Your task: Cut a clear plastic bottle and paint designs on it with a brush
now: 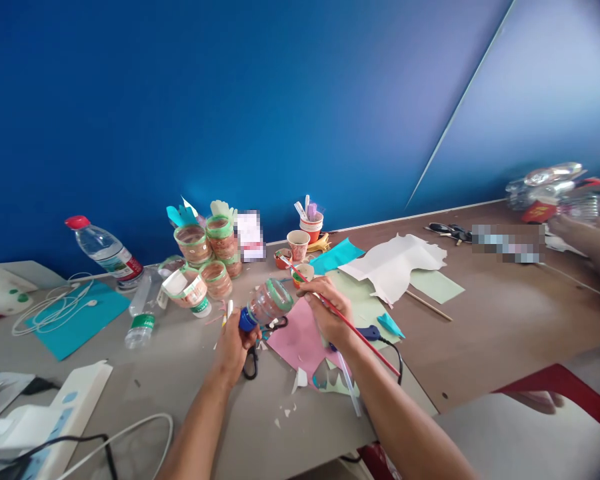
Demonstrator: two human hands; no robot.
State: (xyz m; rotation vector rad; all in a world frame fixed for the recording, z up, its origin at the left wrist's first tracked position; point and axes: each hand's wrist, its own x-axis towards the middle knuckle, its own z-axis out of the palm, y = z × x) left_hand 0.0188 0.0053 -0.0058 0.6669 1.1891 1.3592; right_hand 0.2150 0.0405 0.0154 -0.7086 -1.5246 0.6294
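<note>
My left hand (230, 350) is closed around the blue cap end of a cut clear plastic bottle (269, 301), tilted with its green-painted cut rim to the upper right. In my right hand (330, 310) is a long red-handled paintbrush (367, 343). Its tip points up and left, over or beside a small orange paint cup (281, 257); I cannot tell whether it touches. Another small cup (304, 272) with green in it stands just beyond my right fingers. Below the bottle lie black-handled scissors (251, 365), partly covered by my left hand, and a pink paper sheet (300, 337).
Painted bottle pots (219, 280) cluster at back left beside a red-capped water bottle (111, 250). A blue glue gun (369, 333) lies under my right forearm. White paper (397, 263) spreads right. A power strip (70, 417) sits front left. Another person's hand (577, 233) is far right.
</note>
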